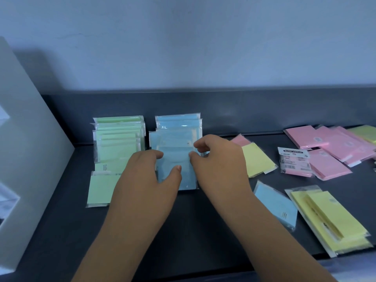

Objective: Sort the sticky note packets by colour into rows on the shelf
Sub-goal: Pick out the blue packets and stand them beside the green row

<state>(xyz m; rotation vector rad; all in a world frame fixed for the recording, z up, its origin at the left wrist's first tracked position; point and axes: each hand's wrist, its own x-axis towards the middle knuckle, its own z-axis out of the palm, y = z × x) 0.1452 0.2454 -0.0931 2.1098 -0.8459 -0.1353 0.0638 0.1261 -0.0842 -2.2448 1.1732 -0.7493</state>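
Settling the front blue packet (176, 159) onto the blue row (179, 127) beside the green row (118, 137) on the shelf (203, 224), the left hand (146, 180) and right hand (220, 159) pinch its edges with curled fingers; next probably comes the loose blue packet (274, 206) lying rightward.

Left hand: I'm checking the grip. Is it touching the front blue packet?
Touching. In the head view the left hand lays its thumb on the front blue packet.

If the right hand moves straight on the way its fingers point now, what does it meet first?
Its fingers point left, so the right hand first meets the blue packet at its fingertips, which it seems to pinch. Beyond that are the fingers of the left hand. Depth is unclear.
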